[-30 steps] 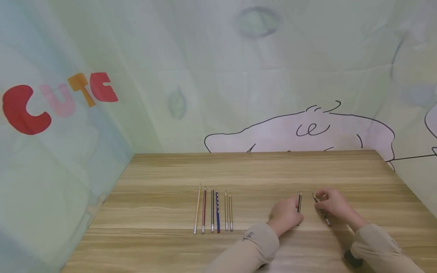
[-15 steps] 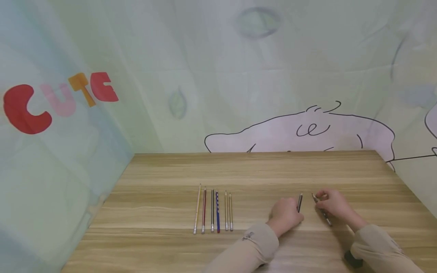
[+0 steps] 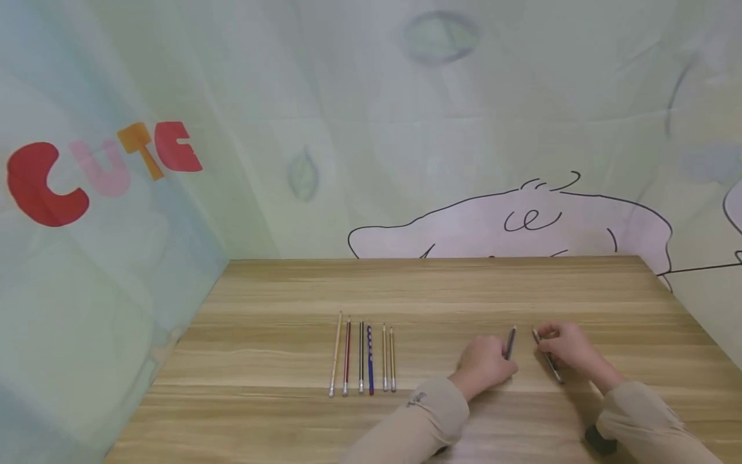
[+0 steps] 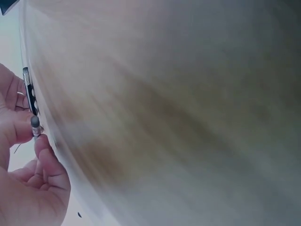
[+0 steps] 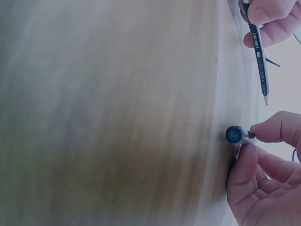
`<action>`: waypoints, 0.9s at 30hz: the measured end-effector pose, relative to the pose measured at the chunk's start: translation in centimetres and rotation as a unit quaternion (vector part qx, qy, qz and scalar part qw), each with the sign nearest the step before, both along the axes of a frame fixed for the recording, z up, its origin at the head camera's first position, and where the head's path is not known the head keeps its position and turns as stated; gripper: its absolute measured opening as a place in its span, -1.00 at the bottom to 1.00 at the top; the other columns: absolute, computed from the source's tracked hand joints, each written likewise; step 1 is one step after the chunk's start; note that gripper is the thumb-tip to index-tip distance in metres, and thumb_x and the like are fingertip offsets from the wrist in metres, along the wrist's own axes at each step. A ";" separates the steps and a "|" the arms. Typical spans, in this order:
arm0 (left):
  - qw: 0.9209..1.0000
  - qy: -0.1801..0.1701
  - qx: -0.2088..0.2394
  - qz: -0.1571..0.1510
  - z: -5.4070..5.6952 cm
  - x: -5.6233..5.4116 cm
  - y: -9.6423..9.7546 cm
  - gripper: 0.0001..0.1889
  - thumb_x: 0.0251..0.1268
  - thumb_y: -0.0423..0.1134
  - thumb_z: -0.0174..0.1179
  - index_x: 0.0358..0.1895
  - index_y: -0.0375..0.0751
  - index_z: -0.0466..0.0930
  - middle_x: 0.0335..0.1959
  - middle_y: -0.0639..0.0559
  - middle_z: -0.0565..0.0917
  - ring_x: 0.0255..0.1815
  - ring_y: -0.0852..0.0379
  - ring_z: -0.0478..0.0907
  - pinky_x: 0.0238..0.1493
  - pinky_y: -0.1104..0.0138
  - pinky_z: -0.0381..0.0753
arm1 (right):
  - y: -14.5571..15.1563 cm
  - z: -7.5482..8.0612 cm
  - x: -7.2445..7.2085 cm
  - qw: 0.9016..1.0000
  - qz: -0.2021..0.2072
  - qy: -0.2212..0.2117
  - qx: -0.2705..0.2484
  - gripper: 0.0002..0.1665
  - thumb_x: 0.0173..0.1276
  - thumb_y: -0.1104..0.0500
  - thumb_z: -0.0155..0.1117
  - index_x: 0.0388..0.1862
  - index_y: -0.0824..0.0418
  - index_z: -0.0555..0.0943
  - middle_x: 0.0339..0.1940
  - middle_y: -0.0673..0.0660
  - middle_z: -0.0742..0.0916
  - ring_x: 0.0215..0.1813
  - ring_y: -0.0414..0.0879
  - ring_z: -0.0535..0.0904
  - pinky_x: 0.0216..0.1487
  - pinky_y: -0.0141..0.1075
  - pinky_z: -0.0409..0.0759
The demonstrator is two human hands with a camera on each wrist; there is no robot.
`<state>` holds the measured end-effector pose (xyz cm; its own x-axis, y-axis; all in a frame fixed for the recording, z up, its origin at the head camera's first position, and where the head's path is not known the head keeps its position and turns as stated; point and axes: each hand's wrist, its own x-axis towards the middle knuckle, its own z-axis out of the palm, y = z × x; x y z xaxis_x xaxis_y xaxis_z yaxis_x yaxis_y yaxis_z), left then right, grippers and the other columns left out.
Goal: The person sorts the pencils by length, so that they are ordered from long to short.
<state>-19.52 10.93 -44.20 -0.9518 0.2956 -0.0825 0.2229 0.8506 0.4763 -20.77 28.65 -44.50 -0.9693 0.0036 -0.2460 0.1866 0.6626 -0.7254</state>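
Observation:
In the head view my left hand (image 3: 485, 362) pinches a dark pencil (image 3: 511, 343), its sharpened tip pointing away from me and leaning slightly right. The left wrist view has that pencil's eraser end (image 4: 35, 125) between thumb and finger. My right hand (image 3: 568, 347), a short gap away, pinches a second dark pencil (image 3: 558, 374), which slants with its tip to the upper left. Its round, dark eraser end (image 5: 234, 134) faces the camera in the right wrist view. There the left hand's pencil (image 5: 259, 54) shows printed lettering and a bare tip.
Left of the hands, several pencils lie roughly parallel on the wooden table (image 3: 278, 290): a yellow one (image 3: 336, 351), a red one (image 3: 346, 354), a black one (image 3: 362, 354), a blue patterned one (image 3: 370, 361) and two tan ones. A printed curtain (image 3: 243, 129) stands behind the table.
The pencil in my left hand has tilted, its tip swinging a little to the right. My right hand and its pencil stay nearly in place, and the row of pencils lies as before.

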 end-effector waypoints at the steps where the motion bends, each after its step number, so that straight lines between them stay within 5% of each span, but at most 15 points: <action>1: 1.000 0.001 0.002 -0.001 0.0 0.0 0.0 -0.68 -0.14 -0.05 0.25 -0.80 -0.02 0.34 -0.81 0.21 0.34 -0.74 0.26 0.27 -0.71 0.43 0.19 | 0.0 0.0 0.0 1.000 0.000 0.002 -0.004 -0.55 0.06 0.35 0.11 -0.05 0.56 0.38 -0.47 0.12 0.58 -0.53 -0.17 0.42 -0.56 -0.35 0.48; 15: 0.998 -0.016 0.058 0.002 0.5 -0.1 -0.4 -0.83 -0.02 -0.08 0.19 -0.59 0.00 0.44 -0.74 0.23 0.39 -0.70 0.28 0.29 -0.65 0.45 0.23 | -0.4 0.9 -0.6 1.000 -0.006 0.018 -0.012 -0.55 0.08 0.29 0.08 -0.08 0.57 0.43 -0.67 0.01 0.52 -0.62 -0.22 0.38 -0.60 -0.39 0.41; 27: 0.993 -0.033 0.111 0.018 0.9 -0.7 -1.0 -0.87 -0.01 -0.11 0.19 -0.41 -0.04 0.52 -0.64 0.22 0.49 -0.63 0.31 0.33 -0.57 0.49 0.27 | -0.4 1.3 -0.8 0.999 -0.009 0.047 -0.021 -0.57 0.15 0.27 0.05 -0.07 0.57 0.41 -0.50 0.09 0.59 -0.51 -0.22 0.44 -0.50 -0.36 0.48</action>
